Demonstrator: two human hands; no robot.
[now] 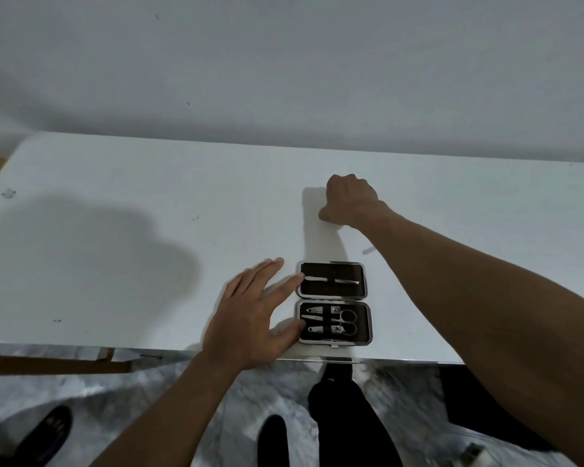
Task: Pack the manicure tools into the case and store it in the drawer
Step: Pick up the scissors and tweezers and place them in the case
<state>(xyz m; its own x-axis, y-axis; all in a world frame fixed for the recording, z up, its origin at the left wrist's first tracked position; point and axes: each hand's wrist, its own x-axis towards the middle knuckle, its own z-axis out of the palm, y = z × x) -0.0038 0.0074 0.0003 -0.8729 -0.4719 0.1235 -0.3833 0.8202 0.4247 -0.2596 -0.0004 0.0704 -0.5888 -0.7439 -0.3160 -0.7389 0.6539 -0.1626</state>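
The case [333, 303] lies open and flat near the table's [115, 230] front edge, long axis running 3 to 9 o'clock, with the left hand [250, 315] spread open at its 9 o'clock side, fingertips touching both halves. The right hand [349, 200] is curled shut well away at 12 o'clock, and whether it grips anything cannot be told. There is one case; the far half holds one thin tool [331, 281], the near half holds two clippers and one pair of scissors [346, 321], and one small grey thing [368, 251] lies loose on the table, so the left hand is nearer for closing.
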